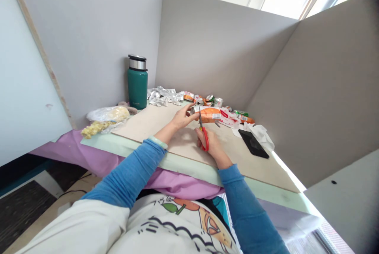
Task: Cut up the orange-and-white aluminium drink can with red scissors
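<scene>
My left hand (182, 117) grips one end of an orange drink can (211, 113), which lies on its side just above the board. With my right hand (212, 142) I hold a pair of scissors (205, 138) by the red handles. Their blades point up and away from me and cross the can near its left end. Whether the blades have gone into the metal, I cannot make out. Behind the can lie several crumpled cans (199, 100) in orange, green and silver.
A green bottle (137, 87) stands at the back left, beside cut silver metal pieces (166, 96). Plastic bags (108, 115) lie at the left edge. On the right are a black phone (253, 143) and white tissue (263, 134). Grey partitions (219, 44) enclose the board (183, 143).
</scene>
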Motion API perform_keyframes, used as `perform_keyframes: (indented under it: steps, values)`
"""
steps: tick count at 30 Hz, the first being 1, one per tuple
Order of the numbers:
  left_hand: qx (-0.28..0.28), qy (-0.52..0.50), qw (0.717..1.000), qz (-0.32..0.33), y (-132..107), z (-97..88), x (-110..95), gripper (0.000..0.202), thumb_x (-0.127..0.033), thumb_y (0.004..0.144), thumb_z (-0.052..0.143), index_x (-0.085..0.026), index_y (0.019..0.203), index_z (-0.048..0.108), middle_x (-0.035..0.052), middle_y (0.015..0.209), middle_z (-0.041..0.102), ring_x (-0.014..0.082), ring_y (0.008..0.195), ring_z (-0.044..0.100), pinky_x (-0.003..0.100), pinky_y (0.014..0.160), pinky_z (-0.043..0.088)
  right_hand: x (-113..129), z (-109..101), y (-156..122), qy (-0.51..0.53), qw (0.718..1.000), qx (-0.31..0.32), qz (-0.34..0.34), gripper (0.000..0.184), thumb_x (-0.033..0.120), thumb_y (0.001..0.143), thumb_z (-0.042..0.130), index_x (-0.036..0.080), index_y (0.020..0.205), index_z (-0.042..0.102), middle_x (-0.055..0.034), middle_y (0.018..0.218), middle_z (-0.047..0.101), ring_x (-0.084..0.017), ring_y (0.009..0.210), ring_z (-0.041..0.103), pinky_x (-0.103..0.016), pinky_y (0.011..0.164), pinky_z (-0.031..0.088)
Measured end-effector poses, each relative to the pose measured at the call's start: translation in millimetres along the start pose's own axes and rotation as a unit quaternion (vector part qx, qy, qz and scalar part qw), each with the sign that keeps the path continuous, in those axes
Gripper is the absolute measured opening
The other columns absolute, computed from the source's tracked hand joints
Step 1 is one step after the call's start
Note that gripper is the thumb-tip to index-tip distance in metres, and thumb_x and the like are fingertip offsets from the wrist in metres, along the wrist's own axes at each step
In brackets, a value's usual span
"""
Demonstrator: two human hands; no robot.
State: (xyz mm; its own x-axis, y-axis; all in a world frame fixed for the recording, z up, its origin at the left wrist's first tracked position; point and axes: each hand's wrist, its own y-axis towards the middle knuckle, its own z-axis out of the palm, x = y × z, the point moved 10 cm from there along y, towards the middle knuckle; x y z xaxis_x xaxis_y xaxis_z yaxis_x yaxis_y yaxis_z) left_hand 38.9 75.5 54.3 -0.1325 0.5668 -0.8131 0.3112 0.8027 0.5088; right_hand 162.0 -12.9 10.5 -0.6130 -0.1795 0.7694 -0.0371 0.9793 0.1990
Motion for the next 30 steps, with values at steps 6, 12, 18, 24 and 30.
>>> perform_keyframes:
  steps: [6,12,18,24,30]
  values:
    - [0.010,0.006,1.000,0.006,-0.2,1.6,-1.5,0.067,-0.047,0.087,0.068,-0.015,0.145,0.057,0.0129,0.127,0.067,0.0160,0.086,0.065,0.025,0.068,0.052,1.4,-1.5,-0.7,0.009,1.000,-0.007,-0.004,0.042,0.059,0.098,0.048,0.026,0.073,0.055,-0.0028,0.055,0.063,-0.021,0.052,0.061,-0.034,0.057,0.051]
    - [0.012,-0.023,1.000,0.010,0.0,1.5,1.0,0.065,-0.047,0.086,0.070,-0.018,0.142,0.059,0.0101,0.118,0.068,0.0160,0.086,0.066,0.024,0.068,0.052,-0.9,0.1,0.0,0.015,1.000,-0.003,-0.010,0.043,0.060,0.098,0.048,0.026,0.073,0.055,-0.0029,0.057,0.064,-0.020,0.051,0.061,-0.033,0.057,0.051]
    - [0.005,-0.028,0.999,0.015,0.2,-0.1,0.3,0.065,-0.046,0.084,0.071,-0.017,0.141,0.060,0.0094,0.114,0.067,0.0157,0.085,0.064,0.024,0.067,0.050,-3.5,0.6,0.6,0.018,1.000,-0.003,-0.001,0.042,0.061,0.097,0.048,0.025,0.076,0.057,-0.0017,0.057,0.064,-0.020,0.050,0.060,-0.032,0.055,0.050]
    - [-0.005,-0.034,0.999,0.028,-0.2,-3.4,-4.3,0.066,-0.043,0.082,0.073,-0.018,0.142,0.061,0.0062,0.105,0.068,0.0126,0.077,0.058,0.025,0.069,0.049,-4.9,0.9,2.3,0.018,1.000,-0.001,-0.003,0.042,0.059,0.097,0.048,0.026,0.073,0.054,-0.0009,0.055,0.063,-0.019,0.049,0.059,-0.032,0.055,0.050]
    - [0.006,-0.025,0.999,0.032,0.8,-1.1,-4.3,0.066,-0.044,0.085,0.070,-0.018,0.144,0.061,0.0085,0.114,0.071,0.0136,0.078,0.062,0.026,0.070,0.050,-2.8,1.0,1.1,0.026,1.000,-0.001,-0.006,0.041,0.059,0.097,0.049,0.025,0.073,0.053,-0.0007,0.054,0.062,-0.019,0.048,0.058,-0.032,0.054,0.049]
